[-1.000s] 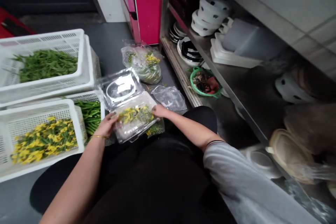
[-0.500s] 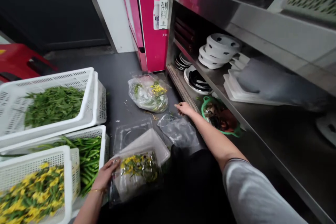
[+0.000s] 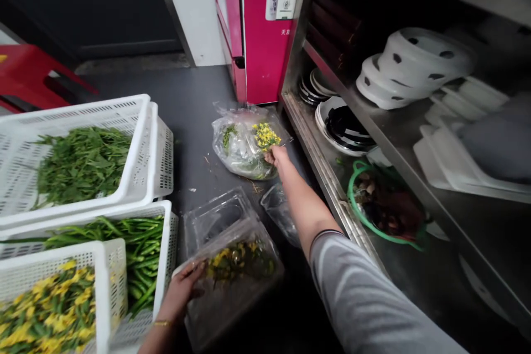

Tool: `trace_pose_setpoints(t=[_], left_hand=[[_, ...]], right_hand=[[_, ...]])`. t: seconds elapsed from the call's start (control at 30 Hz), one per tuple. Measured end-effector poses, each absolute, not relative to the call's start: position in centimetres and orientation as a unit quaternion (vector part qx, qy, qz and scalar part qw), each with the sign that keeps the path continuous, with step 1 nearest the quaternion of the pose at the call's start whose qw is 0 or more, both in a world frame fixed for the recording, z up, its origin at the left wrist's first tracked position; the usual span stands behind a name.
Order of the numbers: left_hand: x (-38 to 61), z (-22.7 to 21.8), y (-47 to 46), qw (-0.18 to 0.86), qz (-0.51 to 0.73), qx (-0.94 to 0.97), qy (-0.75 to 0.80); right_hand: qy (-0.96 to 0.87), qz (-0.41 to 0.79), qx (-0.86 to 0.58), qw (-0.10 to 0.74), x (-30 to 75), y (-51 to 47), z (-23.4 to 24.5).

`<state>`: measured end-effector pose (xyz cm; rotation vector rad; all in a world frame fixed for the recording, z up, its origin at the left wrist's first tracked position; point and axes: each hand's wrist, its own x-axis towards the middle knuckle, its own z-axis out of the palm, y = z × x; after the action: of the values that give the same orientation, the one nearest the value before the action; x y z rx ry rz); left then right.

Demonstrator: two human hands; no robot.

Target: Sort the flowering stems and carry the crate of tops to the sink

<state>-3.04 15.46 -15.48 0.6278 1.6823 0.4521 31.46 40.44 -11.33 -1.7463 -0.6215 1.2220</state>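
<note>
My left hand grips the left edge of a clear plastic box, thumb on top. Yellow flowers with green stems lie in the box, which tilts near my lap. Over the right side of a clear plastic bag on the floor, my right hand reaches with its fingers drawn together. What they hold, if anything, is hidden. Inside that bag are yellow flowers and green scraps. Another clear plastic box lies behind the tilted one. Under my right forearm is a crumpled clear bag.
White baskets at the left hold leafy greens, green peppers and yellow flowers. A metal shelf on the right carries white dishes, plates and a green colander. A pink cabinet stands ahead.
My right hand has moved forward and left, from beside the shelf edge to the bag with flowers. The held box has shifted slightly right and tilted. The camera view has turned.
</note>
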Motion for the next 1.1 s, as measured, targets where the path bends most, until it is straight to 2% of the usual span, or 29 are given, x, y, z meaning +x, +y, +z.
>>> trace_pose_setpoints(t=[0.13,0.3,0.53,0.67,0.8,0.9,1.03,1.1], left_hand=[[-1.1,-14.8,14.9,0.624,0.283,0.227,0.693],[1.5,-14.9,12.7,0.647,0.315,0.217,0.66],[1.7,-15.9,9.1,0.677,0.342,0.214,0.616],[0.2,-15.6,7.5,0.685,0.357,0.237,0.589],[-1.4,-14.9,6.2,0.712,0.354,0.261,0.547],[-1.9,-14.9,6.0,0.727,0.355,0.263,0.526],[-0.9,-15.6,6.7,0.673,0.345,0.287,0.588],[0.0,-15.9,7.3,0.635,0.35,0.309,0.616]], right_hand=[[-0.239,0.5,-0.696,0.457,31.3,34.9,-7.6],[-0.245,0.546,-0.661,0.452,28.3,22.0,-4.7],[-0.211,0.568,-0.72,0.339,22.6,3.9,-9.7],[-0.262,0.537,-0.752,0.279,21.2,1.1,-11.9],[-0.314,0.523,-0.758,0.232,20.3,0.4,-11.9],[-0.403,0.474,-0.77,0.144,20.4,-1.0,-10.7],[-0.616,0.321,-0.717,-0.053,22.5,-2.0,-6.8],[-0.669,0.245,-0.698,-0.072,24.2,-0.8,-4.6]])
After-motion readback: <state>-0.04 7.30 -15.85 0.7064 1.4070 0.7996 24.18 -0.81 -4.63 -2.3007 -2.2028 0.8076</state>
